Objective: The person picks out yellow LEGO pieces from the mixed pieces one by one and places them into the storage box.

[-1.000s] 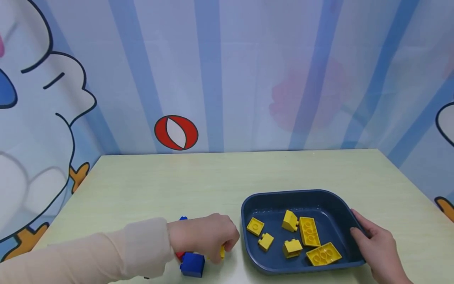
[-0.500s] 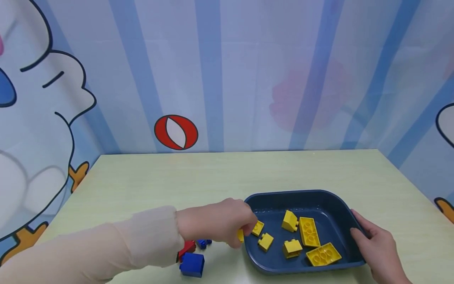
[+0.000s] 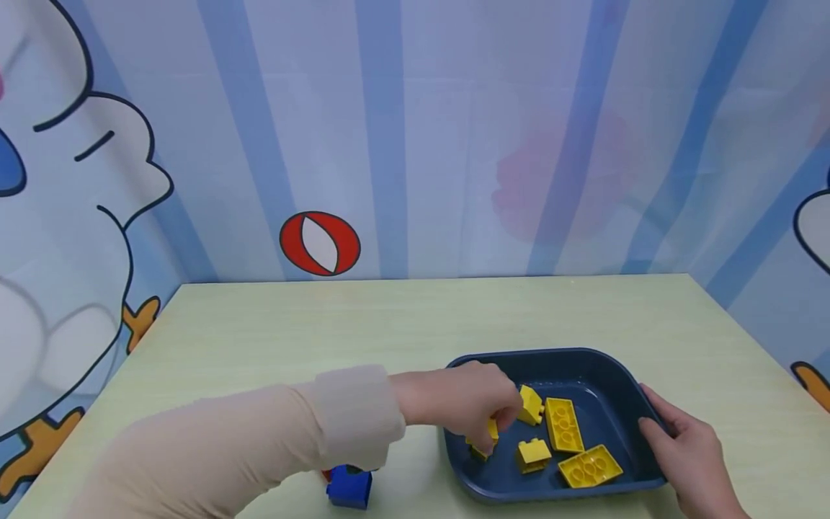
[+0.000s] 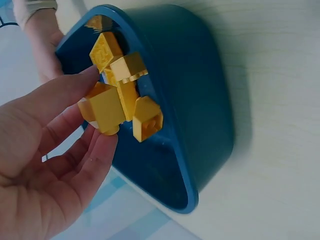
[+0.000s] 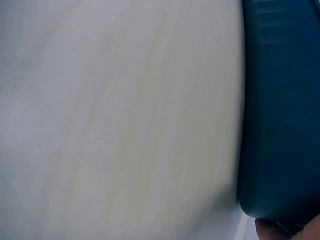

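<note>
My left hand (image 3: 485, 422) reaches over the left part of the dark blue tray (image 3: 577, 358) and pinches a small yellow brick (image 3: 493, 431) at its fingertips. The left wrist view shows that brick (image 4: 106, 111) between my fingers (image 4: 75, 155), just above the tray's inside (image 4: 165, 150). Several more yellow bricks (image 3: 561, 424) lie in the tray. My right hand (image 3: 674, 440) grips the tray's right rim, thumb inside. In the right wrist view only the tray's outer wall (image 5: 280, 100) and a fingertip (image 5: 287, 231) show.
A blue brick (image 3: 350, 489) lies on the pale green table (image 3: 389, 324) near the front edge, under my left sleeve, with a red brick (image 3: 326, 476) mostly hidden beside it. A cartoon curtain closes the back and both sides.
My left hand has lifted the yellow brick from the table beside the blue brick and carried it right, over the rim into the tray. The right hand has stayed on the rim.
</note>
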Action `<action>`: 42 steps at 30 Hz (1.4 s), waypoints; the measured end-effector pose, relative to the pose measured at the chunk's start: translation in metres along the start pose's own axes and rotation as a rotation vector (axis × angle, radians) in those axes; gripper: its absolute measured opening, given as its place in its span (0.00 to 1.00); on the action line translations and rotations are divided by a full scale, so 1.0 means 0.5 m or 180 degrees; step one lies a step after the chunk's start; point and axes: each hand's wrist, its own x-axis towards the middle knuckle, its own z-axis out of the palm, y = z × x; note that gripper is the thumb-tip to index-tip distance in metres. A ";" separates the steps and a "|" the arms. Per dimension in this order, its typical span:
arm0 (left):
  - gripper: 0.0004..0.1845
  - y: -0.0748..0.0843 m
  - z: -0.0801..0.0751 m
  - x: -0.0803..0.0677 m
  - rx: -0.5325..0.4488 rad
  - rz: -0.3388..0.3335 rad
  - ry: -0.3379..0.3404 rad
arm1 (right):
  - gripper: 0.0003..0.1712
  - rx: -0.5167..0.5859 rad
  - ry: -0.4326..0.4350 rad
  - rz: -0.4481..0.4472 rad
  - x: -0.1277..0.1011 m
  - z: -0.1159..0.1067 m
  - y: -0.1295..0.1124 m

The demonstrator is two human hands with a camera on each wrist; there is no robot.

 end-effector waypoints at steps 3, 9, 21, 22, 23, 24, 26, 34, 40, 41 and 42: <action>0.11 0.002 0.008 0.022 -0.0043 -0.0002 -0.0088 | 0.29 -0.0001 -0.0006 -0.0011 -0.001 0.001 0.001; 0.11 0.003 0.034 0.060 -0.0015 0.0056 -0.0383 | 0.29 -0.0024 -0.0074 -0.0038 -0.001 0.000 0.004; 0.11 -0.071 0.163 0.174 -0.0013 0.0194 -0.0768 | 0.29 -0.0063 -0.0124 -0.0069 -0.004 -0.006 -0.001; 0.11 -0.072 0.164 0.175 -0.0002 0.0213 -0.0765 | 0.29 -0.0061 -0.0117 -0.0064 -0.004 -0.006 -0.001; 0.11 -0.070 0.163 0.174 0.0019 0.0234 -0.0770 | 0.29 -0.0056 -0.0110 -0.0061 -0.005 -0.006 -0.001; 0.11 -0.067 0.158 0.169 0.0030 0.0246 -0.0786 | 0.29 -0.0048 -0.0102 -0.0056 -0.005 -0.005 -0.001; 0.11 -0.058 0.149 0.156 0.0034 0.0245 -0.0800 | 0.29 -0.0043 -0.0092 -0.0050 -0.005 -0.005 -0.001; 0.11 -0.057 0.154 0.140 0.0001 0.0374 -0.0743 | 0.29 -0.0050 -0.0089 -0.0059 -0.005 -0.005 -0.001; 0.09 -0.046 0.144 0.119 0.0186 0.0487 -0.0637 | 0.29 -0.0042 -0.0068 -0.0071 -0.006 -0.005 -0.001; 0.08 -0.038 0.136 0.110 0.0241 0.0500 -0.0613 | 0.29 -0.0047 -0.0060 -0.0070 -0.006 -0.005 -0.002; 0.07 -0.030 0.129 0.101 0.0279 0.0509 -0.0582 | 0.29 -0.0050 -0.0053 -0.0070 -0.006 -0.005 -0.002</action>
